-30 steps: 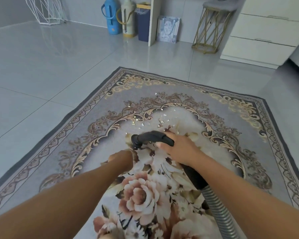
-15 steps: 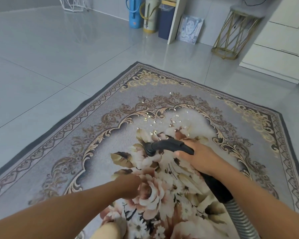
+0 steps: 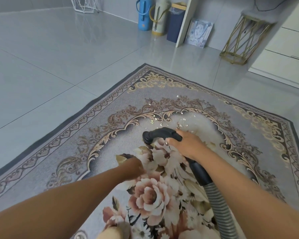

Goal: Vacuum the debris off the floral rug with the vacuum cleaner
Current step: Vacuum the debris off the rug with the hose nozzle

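Observation:
The floral rug (image 3: pixel 100 121) covers the floor below me. Small pale debris flakes (image 3: pixel 180 125) lie scattered on its light centre, just beyond the vacuum. My right hand (image 3: pixel 186 145) grips the black curved vacuum nozzle (image 3: pixel 160 133), whose round mouth sits low over the rug at the left. A grey ribbed hose (image 3: pixel 220 206) runs from it back toward me. My left hand (image 3: pixel 134 167) hangs low over the rug's flower pattern, left of and nearer than the nozzle. It is blurred and its fingers are hidden.
Grey floor tiles (image 3: pixel 41 66) surround the rug. Along the far wall stand a blue flask (image 3: pixel 144 14), a cream flask (image 3: pixel 160 18), a dark blue bin (image 3: pixel 175 23), a gold wire stand (image 3: pixel 240 40) and white drawers (image 3: pixel 286 54). A white wire basket (image 3: pixel 85 4) sits far left.
My left hand has pulled back from beside the nozzle toward me. The view has shifted, so the rug and the nozzle sit further right. My right hand keeps its grip.

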The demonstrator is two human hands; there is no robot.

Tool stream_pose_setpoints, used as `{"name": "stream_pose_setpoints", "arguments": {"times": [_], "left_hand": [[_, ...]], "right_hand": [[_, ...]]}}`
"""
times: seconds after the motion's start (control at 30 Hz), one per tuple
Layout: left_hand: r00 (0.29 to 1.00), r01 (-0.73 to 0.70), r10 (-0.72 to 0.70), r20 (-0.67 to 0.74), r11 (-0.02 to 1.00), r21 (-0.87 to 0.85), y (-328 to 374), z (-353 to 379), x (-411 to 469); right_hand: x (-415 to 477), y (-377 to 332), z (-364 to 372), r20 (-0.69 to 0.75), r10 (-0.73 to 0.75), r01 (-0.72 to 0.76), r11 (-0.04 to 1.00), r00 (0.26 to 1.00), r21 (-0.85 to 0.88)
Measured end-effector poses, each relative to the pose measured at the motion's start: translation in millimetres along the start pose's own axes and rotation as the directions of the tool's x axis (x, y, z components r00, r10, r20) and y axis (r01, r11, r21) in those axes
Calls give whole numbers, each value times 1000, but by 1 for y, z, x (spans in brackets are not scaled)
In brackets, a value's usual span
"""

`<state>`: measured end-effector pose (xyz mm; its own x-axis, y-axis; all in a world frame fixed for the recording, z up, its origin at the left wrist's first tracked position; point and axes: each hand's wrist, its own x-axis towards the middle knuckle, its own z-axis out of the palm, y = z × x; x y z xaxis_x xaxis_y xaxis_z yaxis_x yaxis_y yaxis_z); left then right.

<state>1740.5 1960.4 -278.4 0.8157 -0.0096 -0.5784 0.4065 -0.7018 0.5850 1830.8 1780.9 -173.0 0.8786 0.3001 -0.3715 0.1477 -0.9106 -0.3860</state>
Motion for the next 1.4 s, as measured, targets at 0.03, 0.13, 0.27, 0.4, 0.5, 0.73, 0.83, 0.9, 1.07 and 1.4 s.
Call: {"name": "stream_pose_setpoints", "arguments": {"times": [0.03,0.13,0.27,0.4,0.5,0.73,0.83,0.9,1.07,1.4], "left_hand": [[1000,15,-13,10,980,-197,6,-3,-1],[994,43,36,104,744,-666,29,-9,-4],[918,22,259,300,721,-692,62,1,-9],[747,65,440,498,698,-714,87,30,-19],[746,126,419,517,674,-728,99,45,-21],[665,103,496,558,680,-726,121,49,-21],[758,87,455,468,640,-763,121,42,-13],[821,93,405,403,602,-793,119,38,-6],[876,131,244,415,709,-693,111,43,3],[798,177,247,549,776,-606,105,49,-8]], "right_hand": [[-1,2,-5,2,-6,6,999,1000,37],[6,4,-12,-30,28,-18,962,999,272],[30,13,-11,92,130,-157,891,987,425],[31,26,-6,202,181,-255,859,962,445],[6,27,-12,253,179,-279,850,951,446],[-17,38,-25,172,150,-210,884,974,419],[-4,35,-23,91,122,-151,853,988,500],[8,34,-16,57,99,-114,873,993,474],[1,42,12,49,105,-116,936,993,331],[-21,60,29,38,71,-80,918,997,389]]}}
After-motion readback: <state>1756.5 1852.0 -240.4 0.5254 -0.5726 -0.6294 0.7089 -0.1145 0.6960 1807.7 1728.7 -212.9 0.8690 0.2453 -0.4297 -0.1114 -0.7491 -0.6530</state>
